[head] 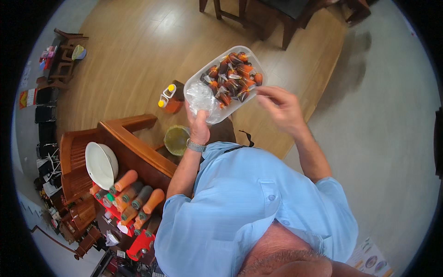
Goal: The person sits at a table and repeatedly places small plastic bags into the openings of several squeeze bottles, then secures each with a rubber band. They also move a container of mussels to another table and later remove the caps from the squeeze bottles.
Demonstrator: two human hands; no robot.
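My left hand (200,127), a metal watch at its wrist, grips the near left side of a translucent plastic tub (221,119). Inside the tub lie several small dark-and-orange pieces (232,83) in clear wrapping, tied with yellow. What they are cannot be told. A crumpled clear plastic bag (200,96) fills the tub's left end, close to my left thumb. My right hand (282,107) is at the tub's right rim, slightly blurred, with thumb and forefinger apart. No object shows between them; whether the fingertips touch the rim is unclear.
Two yellow-capped jugs (170,98) and a greenish bucket (176,140) stand on the wood-look floor. At left, a wooden bench (135,138) adjoins a white basin (100,164) and several orange and dark bottles (136,199) among red crates. Dark wooden furniture (287,20) stands ahead.
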